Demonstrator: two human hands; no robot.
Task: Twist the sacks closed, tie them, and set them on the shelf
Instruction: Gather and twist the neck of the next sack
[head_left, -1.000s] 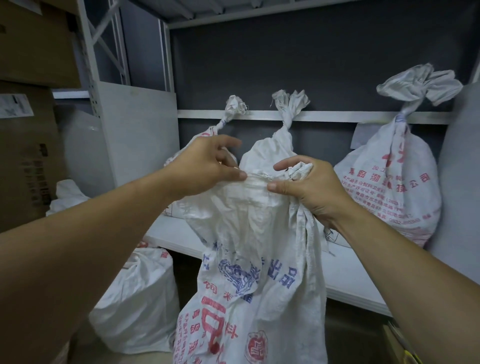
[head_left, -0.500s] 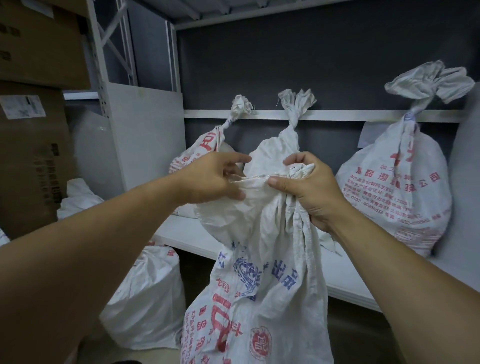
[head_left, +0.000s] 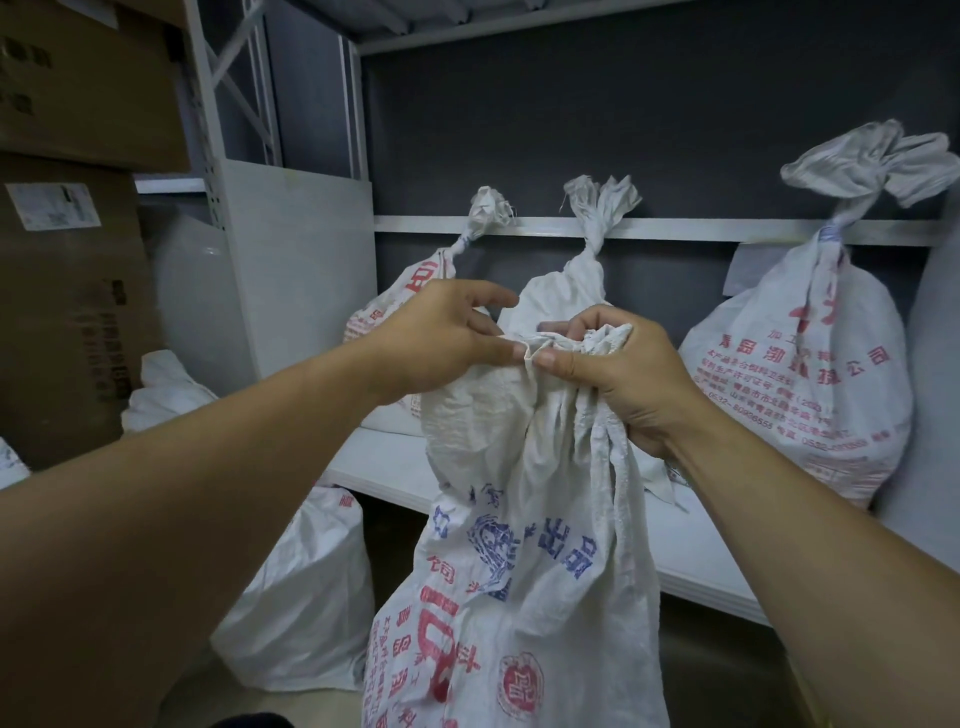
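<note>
A white woven sack (head_left: 519, 571) with blue and red print hangs in front of me, its mouth gathered at the top. My right hand (head_left: 618, 379) grips the bunched mouth in its fist. My left hand (head_left: 441, 343) pinches the sack's top edge between thumb and fingers, right beside the right hand. Three tied sacks stand on the white shelf (head_left: 691, 551) behind: one at the left (head_left: 395, 306), one in the middle (head_left: 582, 275) partly hidden by my hands, one at the right (head_left: 810, 395).
Another white sack (head_left: 301, 603) sits on the floor under the shelf at the left. Brown cardboard boxes (head_left: 67, 291) are stacked at the far left beside a white rack upright (head_left: 208, 114). A white side panel (head_left: 301, 270) bounds the shelf on the left.
My hands have drawn closer together at the sack's mouth, and more of the fabric is bunched in my right fist. The view has shifted slightly left.
</note>
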